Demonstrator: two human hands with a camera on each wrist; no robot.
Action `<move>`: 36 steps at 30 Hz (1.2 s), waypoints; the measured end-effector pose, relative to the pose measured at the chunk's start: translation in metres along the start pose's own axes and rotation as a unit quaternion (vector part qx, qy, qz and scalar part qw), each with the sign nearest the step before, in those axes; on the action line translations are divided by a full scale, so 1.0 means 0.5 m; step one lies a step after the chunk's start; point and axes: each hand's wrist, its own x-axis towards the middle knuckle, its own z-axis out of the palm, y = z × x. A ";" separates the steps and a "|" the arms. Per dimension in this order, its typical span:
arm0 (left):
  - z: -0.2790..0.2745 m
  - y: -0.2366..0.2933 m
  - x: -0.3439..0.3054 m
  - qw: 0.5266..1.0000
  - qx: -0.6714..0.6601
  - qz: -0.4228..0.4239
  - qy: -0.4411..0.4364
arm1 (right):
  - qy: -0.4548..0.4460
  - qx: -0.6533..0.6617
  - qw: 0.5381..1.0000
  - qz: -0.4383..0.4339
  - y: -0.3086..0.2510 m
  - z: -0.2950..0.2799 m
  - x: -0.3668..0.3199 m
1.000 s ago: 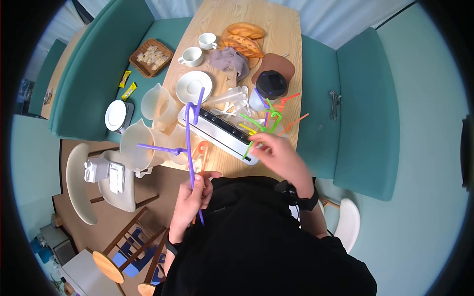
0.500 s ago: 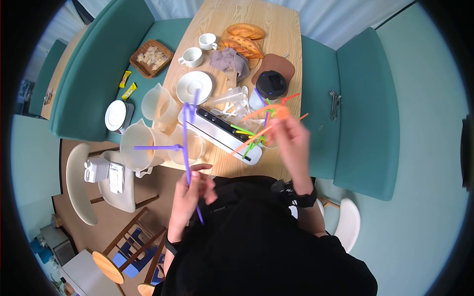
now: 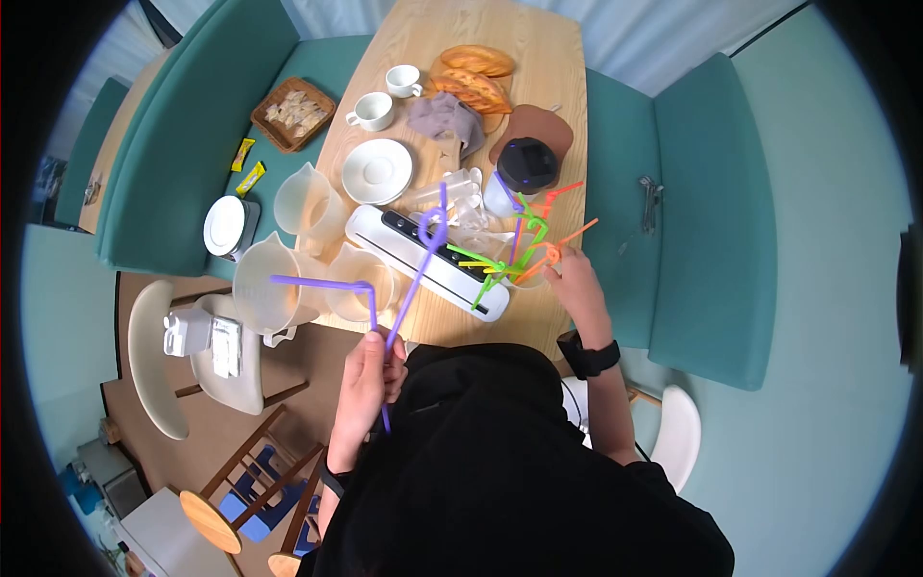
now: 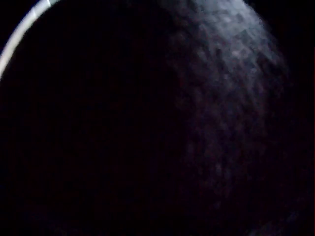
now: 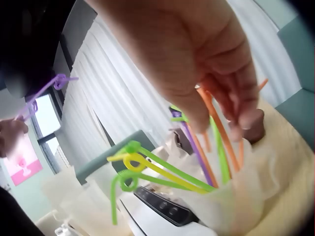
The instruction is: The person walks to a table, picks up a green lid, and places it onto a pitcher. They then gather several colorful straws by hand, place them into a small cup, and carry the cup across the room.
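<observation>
My left hand (image 3: pixel 361 387) grips two purple straws (image 3: pixel 412 297) by their lower parts; their looped upper ends spread apart above the table. At the table's right side, my right hand (image 3: pixel 581 296) is at a looped orange straw (image 3: pixel 553 253) in a translucent cup. The right wrist view shows thumb and bent fingers of this hand (image 5: pixel 192 54) around the top of the orange straw (image 5: pixel 225 132). Green, yellow, purple and other orange straws lean in the cup (image 5: pixel 241 209). The left wrist view is almost wholly dark.
A white and black machine (image 3: pixel 428 264) lies left of the cup. Translucent pitchers (image 3: pixel 267 287) stand along the table's left edge. Farther back are a saucer (image 3: pixel 378 171), white cups (image 3: pixel 373 112), a grey cloth (image 3: pixel 444 117), bread (image 3: pixel 478 62) and a dark round-topped object (image 3: pixel 527 164).
The orange straw, first at my left hand, was carried right by my right hand and is now at the cup. The purple straws in my left hand have fanned apart.
</observation>
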 end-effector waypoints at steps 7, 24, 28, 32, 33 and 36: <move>0.009 0.003 -0.002 0.999 0.035 0.000 -0.015 | -0.174 0.334 0.926 -0.017 -0.228 -0.161 0.002; 0.083 0.062 0.105 0.953 0.264 0.123 -0.081 | -0.112 0.532 0.828 0.136 -0.096 -0.221 -0.044; 0.169 0.045 0.151 0.951 0.258 0.071 -0.153 | -0.158 0.531 0.826 0.104 -0.086 -0.222 -0.042; 0.211 0.023 0.191 0.946 0.258 0.038 -0.195 | -0.188 0.530 0.825 0.055 -0.076 -0.226 -0.028; 0.216 0.021 0.199 0.949 0.244 0.036 -0.194 | -0.190 0.540 0.819 0.048 -0.071 -0.226 -0.024; 0.220 0.023 0.223 0.974 0.203 0.079 -0.055 | -0.079 0.516 0.851 0.052 -0.033 -0.197 -0.013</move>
